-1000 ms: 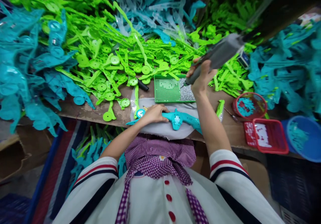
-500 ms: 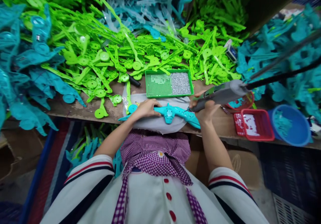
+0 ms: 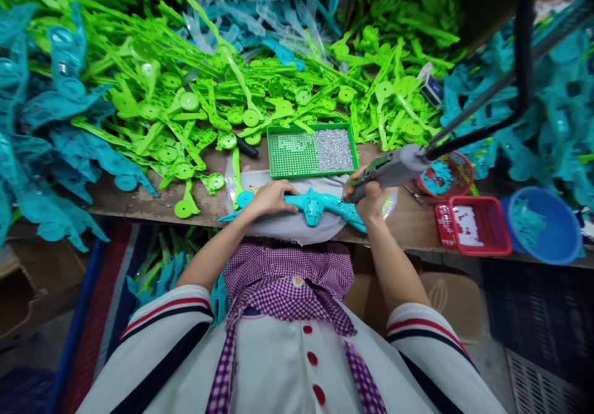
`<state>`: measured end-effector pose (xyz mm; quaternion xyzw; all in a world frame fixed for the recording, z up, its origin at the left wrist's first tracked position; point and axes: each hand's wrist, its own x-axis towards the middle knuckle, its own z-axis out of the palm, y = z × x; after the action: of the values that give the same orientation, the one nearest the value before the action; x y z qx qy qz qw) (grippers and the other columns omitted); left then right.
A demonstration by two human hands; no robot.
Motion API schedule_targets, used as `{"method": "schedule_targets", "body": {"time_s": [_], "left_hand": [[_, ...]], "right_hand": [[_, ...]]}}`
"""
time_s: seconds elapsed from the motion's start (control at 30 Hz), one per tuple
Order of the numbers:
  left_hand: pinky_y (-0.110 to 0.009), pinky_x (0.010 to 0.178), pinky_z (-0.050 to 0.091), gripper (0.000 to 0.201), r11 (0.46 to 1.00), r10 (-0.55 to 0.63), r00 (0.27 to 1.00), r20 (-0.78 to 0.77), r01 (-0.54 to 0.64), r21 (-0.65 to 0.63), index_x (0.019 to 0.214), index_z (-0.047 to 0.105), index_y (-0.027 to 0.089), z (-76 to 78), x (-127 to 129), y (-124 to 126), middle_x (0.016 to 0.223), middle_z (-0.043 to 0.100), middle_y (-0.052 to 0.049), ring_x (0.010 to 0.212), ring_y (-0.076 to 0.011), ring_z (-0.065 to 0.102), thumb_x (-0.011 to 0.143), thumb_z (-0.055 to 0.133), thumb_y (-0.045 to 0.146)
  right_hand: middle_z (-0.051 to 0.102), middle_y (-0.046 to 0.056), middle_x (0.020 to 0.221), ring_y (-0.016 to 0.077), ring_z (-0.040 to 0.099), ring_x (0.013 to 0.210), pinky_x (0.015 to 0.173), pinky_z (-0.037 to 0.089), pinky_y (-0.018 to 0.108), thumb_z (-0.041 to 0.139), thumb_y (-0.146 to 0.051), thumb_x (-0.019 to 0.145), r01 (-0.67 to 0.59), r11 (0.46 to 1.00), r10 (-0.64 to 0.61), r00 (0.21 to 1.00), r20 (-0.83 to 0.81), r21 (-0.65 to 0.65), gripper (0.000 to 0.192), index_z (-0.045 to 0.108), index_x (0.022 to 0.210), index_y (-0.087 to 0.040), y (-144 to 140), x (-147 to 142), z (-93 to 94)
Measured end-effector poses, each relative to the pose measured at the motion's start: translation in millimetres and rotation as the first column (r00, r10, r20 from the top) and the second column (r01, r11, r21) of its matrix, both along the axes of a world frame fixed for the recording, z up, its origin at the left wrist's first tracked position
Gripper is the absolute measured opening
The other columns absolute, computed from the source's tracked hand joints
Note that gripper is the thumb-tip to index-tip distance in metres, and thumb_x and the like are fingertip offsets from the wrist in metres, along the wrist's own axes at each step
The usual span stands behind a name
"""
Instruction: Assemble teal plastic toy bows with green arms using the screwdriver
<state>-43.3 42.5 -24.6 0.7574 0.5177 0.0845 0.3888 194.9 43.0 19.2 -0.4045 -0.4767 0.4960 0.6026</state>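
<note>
A turquoise plastic part (image 3: 312, 207) lies crosswise on a grey cloth (image 3: 297, 233) at the bench's front edge. My left hand (image 3: 273, 198) is closed around the left portion of this part. In my right hand (image 3: 367, 197) is a grey electric screwdriver (image 3: 398, 165), slanting down to the left. Its tip is at the right arm of the turquoise part; whether it touches a screw is too small to tell. Just behind the part stands a green tray (image 3: 292, 175), with small silvery screws (image 3: 335, 149) heaped in its right half.
Lime-green plastic pieces (image 3: 195, 111) are piled across the back, with turquoise pieces (image 3: 32, 129) heaped at the left. Red baskets (image 3: 487, 252) and a blue bowl (image 3: 568, 241) stand at the right. Two dark lines (image 3: 492, 130) run from the screwdriver to the upper right.
The screwdriver and my right hand have shifted slightly left along the turquoise part. The screwdriver's cable has swung upward into a bend. My left hand keeps its hold.
</note>
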Motion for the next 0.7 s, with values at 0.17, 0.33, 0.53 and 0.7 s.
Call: {"method": "schedule_targets", "body": {"time_s": [0.17,0.33,0.53,0.7], "left_hand": [[-0.039,0.088,0.049,0.039,1.0,0.007,1.0,0.002,-0.007,-0.009,0.106,0.076,0.025,0.9,0,-1,0.11,0.072,-0.006,0.102,-0.0274,0.065,0.07,0.083,0.038],[-0.039,0.087,0.05,0.044,1.0,0.015,1.0,0.011,-0.015,-0.009,0.108,0.076,0.025,0.3,0,-1,0.11,0.072,-0.005,0.101,-0.0267,0.066,0.067,0.085,0.039],[-0.039,0.088,0.05,0.042,1.0,-0.007,1.0,0.004,0.007,-0.01,0.107,0.075,0.025,-1.8,0,0,0.11,0.072,-0.005,0.101,-0.0262,0.066,0.068,0.085,0.038],[-0.04,0.088,0.05,0.047,1.0,0.007,1.0,-0.009,-0.008,-0.022,0.11,0.075,0.025,2.0,1,0,0.113,0.072,-0.006,0.105,-0.0292,0.066,0.067,0.085,0.041]], "right_hand": [[0.05,-0.006,0.043,0.0104,0.047,0.035,0.034,0.037,0.024,0.077,-0.078,0.055,-0.024,1.0,0.024,1.0,-0.02,0.017,0.06,0.056,0.065,-0.023,-2,0,-11.8],[0.051,-0.007,0.044,0.0119,0.049,0.036,0.035,0.037,0.025,0.077,-0.079,0.052,-0.012,1.0,0.012,1.0,-0.005,0.019,0.06,0.056,0.066,-0.024,-9,4,-16.7],[0.045,-0.008,0.043,0.0109,0.046,0.033,0.033,0.036,0.025,0.063,-0.087,0.062,0.065,0.996,-0.063,0.997,-0.049,0.06,0.063,0.06,0.073,-0.024,20,-12,12.7],[0.051,-0.004,0.054,0.0134,0.059,0.048,0.045,0.049,0.028,0.057,-0.087,0.068,0.127,0.988,-0.132,0.99,0.053,0.082,0.064,0.062,0.078,-0.024,90,-63,11.4]]}}
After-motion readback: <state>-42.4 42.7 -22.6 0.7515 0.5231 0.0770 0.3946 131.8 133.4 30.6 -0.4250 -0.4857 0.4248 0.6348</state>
